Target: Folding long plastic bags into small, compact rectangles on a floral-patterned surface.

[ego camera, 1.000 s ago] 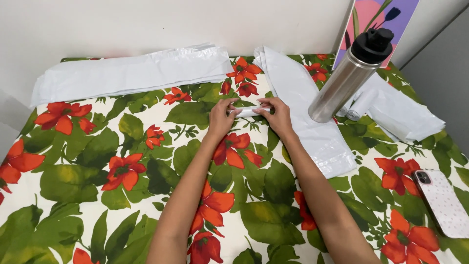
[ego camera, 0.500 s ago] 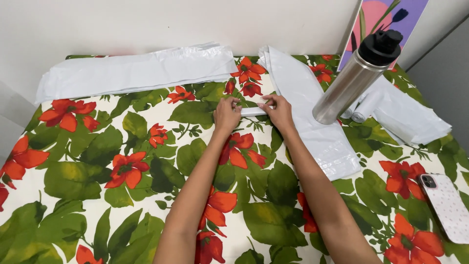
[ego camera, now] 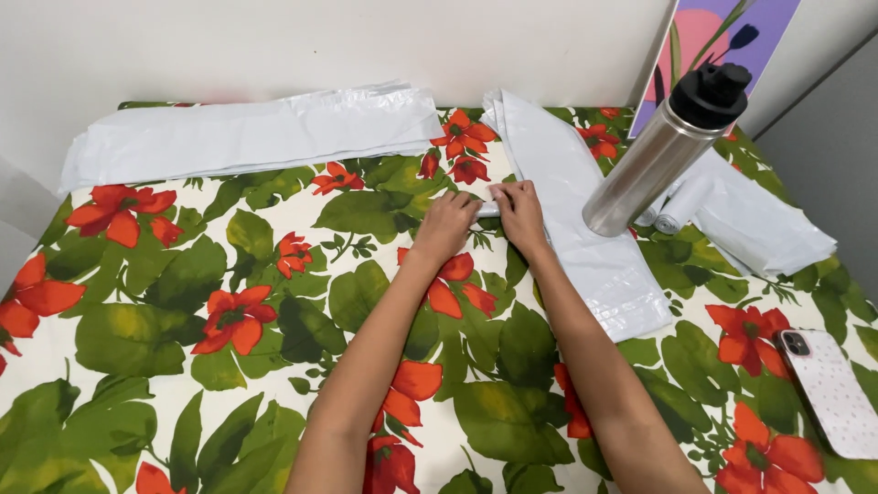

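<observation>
Bag roll pinched tight by left hand and right hand; nearly rolled. One roll done far right; flat stacks left.

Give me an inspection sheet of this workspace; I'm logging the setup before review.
Surface: table under a floral cloth.
Job's things: small white rolled bag pinched between left hand and right hand.
Clutter: flat white bag stack at the back, long bag strip, steel bottle lying on it, finished rolls, phone.
Grippers: both hands gripping the roll.
Cables: nothing seen.
Surroundings: white wall, purple picture.
</observation>
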